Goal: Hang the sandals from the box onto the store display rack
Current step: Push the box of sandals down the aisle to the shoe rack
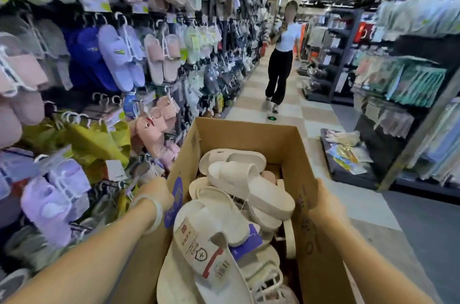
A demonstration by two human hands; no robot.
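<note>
A tall open cardboard box [251, 133] fills the lower middle of the head view, held up in front of me. Several cream slide sandals [249, 184] are piled inside, one with a paper label band. My left hand [155, 192], with a pale bangle on the wrist, presses against the box's left outer wall. My right hand [326, 201] grips the box's right outer wall. The display rack [119, 59] runs along the left, hung with lilac, pink, blue and yellow slippers on white plastic hangers.
A person in a white top and black trousers [280, 64] stands ahead in the checkered aisle. Dark shelving with folded textiles [398, 84] lines the right side, with a low platform of packaged goods [348, 154] jutting into the aisle.
</note>
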